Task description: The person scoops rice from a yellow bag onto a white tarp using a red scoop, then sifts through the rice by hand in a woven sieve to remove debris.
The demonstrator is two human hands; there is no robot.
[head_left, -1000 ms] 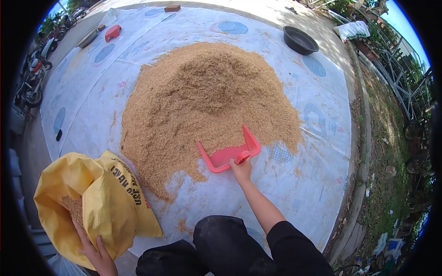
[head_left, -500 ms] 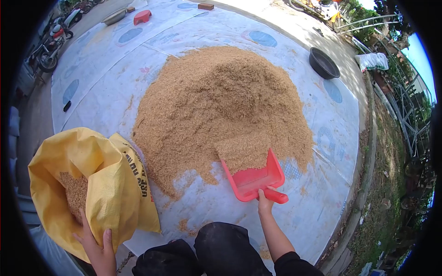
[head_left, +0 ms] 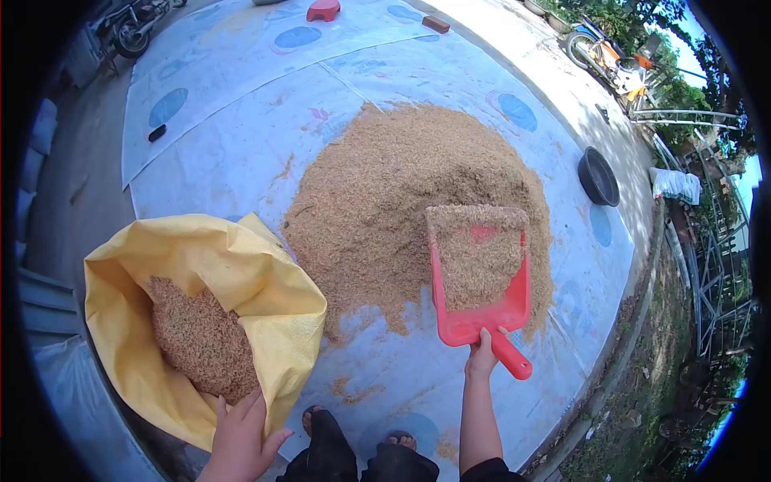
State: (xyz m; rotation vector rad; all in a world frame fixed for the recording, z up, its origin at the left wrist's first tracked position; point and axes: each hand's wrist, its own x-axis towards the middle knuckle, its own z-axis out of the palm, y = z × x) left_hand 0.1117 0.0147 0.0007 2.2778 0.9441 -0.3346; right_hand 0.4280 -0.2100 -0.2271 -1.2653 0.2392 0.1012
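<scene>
My right hand (head_left: 483, 353) is closed around the handle of a red dustpan-shaped scoop (head_left: 482, 327). Tan, husk-like grain covers much of the scoop's pan, which is held over the near right side of a large heap (head_left: 369, 185) of the same grain. At lower left, a yellow sack (head_left: 285, 341) stands with its mouth wide, showing grain (head_left: 201, 337) inside. My left hand (head_left: 242, 434) grips the sack's near rim, its fingers over the edge and its thumb outside.
A pale sheet (head_left: 217, 185) lies under the heap. A dark basin (head_left: 598, 177) sits at the right edge, with a white sack (head_left: 675, 185) beyond. A red stool (head_left: 323, 10) and a brick (head_left: 436, 24) are at the back. Motorbikes (head_left: 614, 64) are parked farther off. My feet (head_left: 401, 439) are below.
The scoop has lifted from the heap's near edge, moving up and right with grain in it. My view has shifted, and the sack's mouth now faces me more.
</scene>
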